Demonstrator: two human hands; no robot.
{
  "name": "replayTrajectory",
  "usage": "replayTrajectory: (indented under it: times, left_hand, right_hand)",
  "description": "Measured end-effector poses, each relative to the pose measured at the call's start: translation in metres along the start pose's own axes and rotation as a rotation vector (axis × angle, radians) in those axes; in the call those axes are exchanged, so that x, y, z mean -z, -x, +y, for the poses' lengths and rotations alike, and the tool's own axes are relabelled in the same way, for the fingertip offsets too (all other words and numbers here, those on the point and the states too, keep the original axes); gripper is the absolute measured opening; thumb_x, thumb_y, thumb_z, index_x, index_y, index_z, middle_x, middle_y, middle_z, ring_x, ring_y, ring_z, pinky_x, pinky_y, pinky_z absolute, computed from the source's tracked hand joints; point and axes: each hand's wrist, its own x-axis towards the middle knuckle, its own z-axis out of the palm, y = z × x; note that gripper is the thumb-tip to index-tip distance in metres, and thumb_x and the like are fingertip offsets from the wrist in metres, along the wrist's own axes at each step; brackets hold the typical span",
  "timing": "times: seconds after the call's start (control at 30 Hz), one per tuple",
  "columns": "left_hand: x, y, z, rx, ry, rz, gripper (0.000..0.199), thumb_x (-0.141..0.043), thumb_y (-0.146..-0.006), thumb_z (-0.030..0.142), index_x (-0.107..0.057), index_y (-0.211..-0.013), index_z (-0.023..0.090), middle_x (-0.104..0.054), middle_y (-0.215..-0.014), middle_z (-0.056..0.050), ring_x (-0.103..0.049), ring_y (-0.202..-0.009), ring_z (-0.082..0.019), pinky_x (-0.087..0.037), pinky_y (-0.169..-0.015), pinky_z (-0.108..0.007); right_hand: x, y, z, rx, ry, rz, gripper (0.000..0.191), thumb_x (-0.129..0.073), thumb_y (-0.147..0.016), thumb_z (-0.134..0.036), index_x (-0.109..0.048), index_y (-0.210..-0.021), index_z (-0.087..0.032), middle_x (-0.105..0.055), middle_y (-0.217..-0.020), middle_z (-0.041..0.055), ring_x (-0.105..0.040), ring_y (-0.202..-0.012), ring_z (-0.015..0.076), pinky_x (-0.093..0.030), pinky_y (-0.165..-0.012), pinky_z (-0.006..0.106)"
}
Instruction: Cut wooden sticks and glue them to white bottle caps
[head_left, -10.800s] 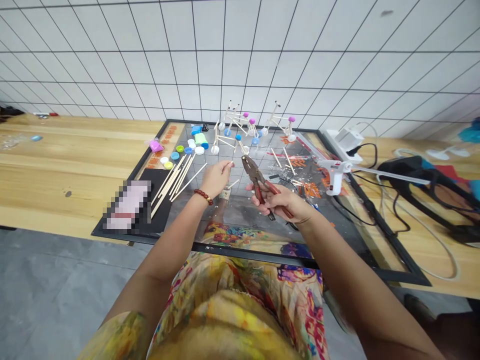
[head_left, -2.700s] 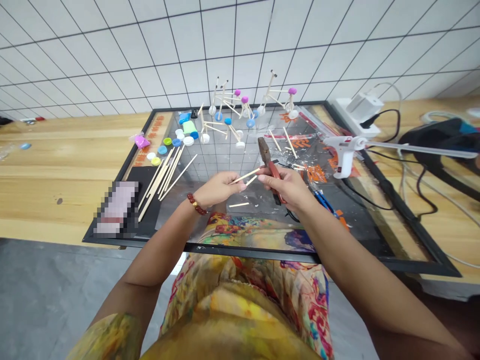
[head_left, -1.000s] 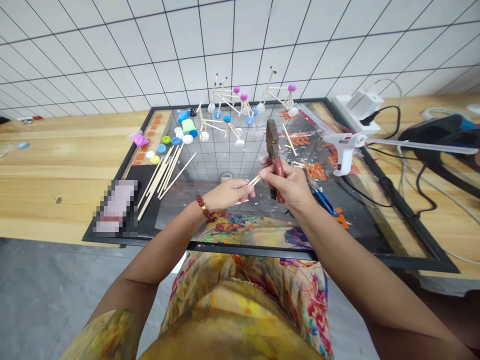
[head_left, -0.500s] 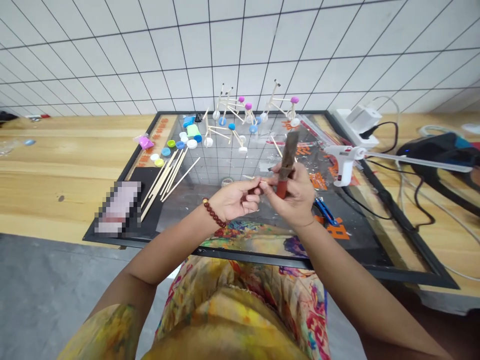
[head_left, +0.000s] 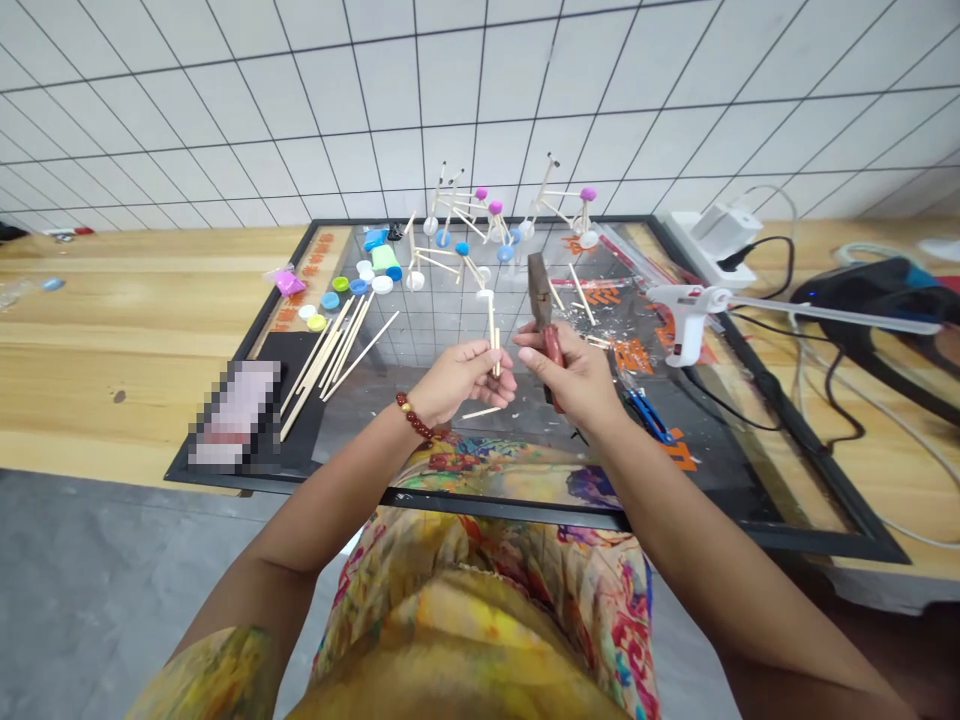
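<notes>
Short wooden sticks (head_left: pixel 492 325) stand nearly upright in my left hand (head_left: pixel 459 380), pinched between thumb and fingers. Closed around the red handles of a rusty pair of pliers (head_left: pixel 538 288) is my right hand (head_left: pixel 583 372), with the metal head pointing up and away from me. The pliers and the sticks are a short distance apart. Below my left hand, a cut stick piece (head_left: pixel 481 413) lies on the dark glass panel (head_left: pixel 420 345). Small bicycle-like stick models (head_left: pixel 450 215) with blue, white and pink clay parts stand at the panel's far edge.
Long sticks (head_left: pixel 330 350) lie at the left beside clay lumps and bottle caps (head_left: pixel 382 284). A pixelated pink object (head_left: pixel 238 412) is nearer. On the right are a white glue gun (head_left: pixel 688 320), a blue utility knife (head_left: pixel 651 415), a power strip (head_left: pixel 709 255) and cables.
My hands have moved slightly apart. The sticks in my left hand now point upward, and the pliers have shifted left. A short stick piece now shows on the glass below.
</notes>
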Motion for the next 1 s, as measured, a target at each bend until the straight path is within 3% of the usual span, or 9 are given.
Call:
replayTrajectory:
  times: [0.2,0.37,0.5,0.6,0.73,0.83,1.0]
  left_hand:
    - [0.000,-0.001,-0.011,0.106,-0.145,-0.223,0.033,-0.072,-0.094,0.041,-0.063,-0.088,0.010,-0.070,-0.066,-0.005,-0.071,-0.057,-0.013,-0.058,-0.056,-0.022]
    - [0.006,-0.004,-0.017,0.180,-0.117,-0.253,0.038,-0.078,-0.089,0.044,-0.066,-0.093,0.008,-0.075,-0.072,-0.010,-0.075,-0.064,-0.016,-0.060,-0.061,-0.024]
    - [0.006,-0.005,-0.020,0.206,-0.039,-0.245,0.035,-0.080,-0.088,0.039,-0.066,-0.099,0.009,-0.079,-0.082,-0.013,-0.077,-0.071,-0.018,-0.062,-0.064,-0.026]
    - [0.000,-0.004,-0.020,0.193,-0.010,-0.181,0.024,-0.075,-0.093,0.031,-0.065,-0.095,0.009,-0.078,-0.080,-0.010,-0.076,-0.067,-0.015,-0.061,-0.061,-0.023]
    - [-0.004,-0.003,-0.013,0.114,-0.019,-0.031,0.017,-0.068,-0.098,0.025,-0.065,-0.090,0.010,-0.069,-0.063,-0.002,-0.066,-0.050,-0.009,-0.052,-0.049,-0.017]
    - [-0.001,-0.002,-0.004,0.053,-0.003,0.031,0.016,-0.065,-0.099,0.022,-0.065,-0.089,0.010,-0.067,-0.062,0.000,-0.064,-0.048,-0.008,-0.050,-0.048,-0.016]
    - [0.009,0.000,0.010,0.032,0.023,0.131,0.013,-0.062,-0.100,0.018,-0.066,-0.091,0.010,-0.070,-0.066,-0.002,-0.068,-0.053,-0.010,-0.052,-0.052,-0.017]
  right_hand:
    - [0.006,-0.001,0.002,-0.167,-0.167,-0.169,0.042,-0.085,-0.069,-0.067,-0.078,-0.077,-0.026,-0.073,-0.102,0.0068,-0.068,-0.099,0.0263,-0.055,-0.094,0.046]
    - [0.004,0.000,-0.001,-0.155,-0.158,-0.192,0.046,-0.088,-0.063,-0.067,-0.071,-0.062,-0.024,-0.072,-0.100,0.0069,-0.066,-0.103,0.0270,-0.054,-0.097,0.044]
    - [0.002,0.000,0.001,-0.192,-0.172,-0.182,0.045,-0.090,-0.062,-0.064,-0.072,-0.065,-0.023,-0.070,-0.103,0.0076,-0.065,-0.095,0.0248,-0.057,-0.077,0.038]
    - [0.002,0.000,0.001,-0.193,-0.178,-0.178,0.043,-0.091,-0.062,-0.062,-0.073,-0.067,-0.023,-0.068,-0.105,0.0074,-0.064,-0.090,0.0235,-0.057,-0.069,0.036]
    - [0.009,-0.003,0.003,-0.125,-0.129,-0.195,0.032,-0.086,-0.071,-0.057,-0.079,-0.079,-0.027,-0.071,-0.103,0.0067,-0.066,-0.100,0.0260,-0.055,-0.094,0.046]
    - [0.015,-0.004,0.006,-0.130,-0.085,-0.197,0.028,-0.087,-0.070,-0.051,-0.081,-0.085,-0.028,-0.073,-0.108,0.0062,-0.066,-0.109,0.0280,-0.048,-0.106,0.050]
    - [0.021,-0.003,0.003,-0.243,-0.151,-0.306,0.025,-0.084,-0.070,-0.043,-0.082,-0.088,-0.026,-0.074,-0.114,0.0054,-0.067,-0.105,0.0263,-0.053,-0.093,0.042]
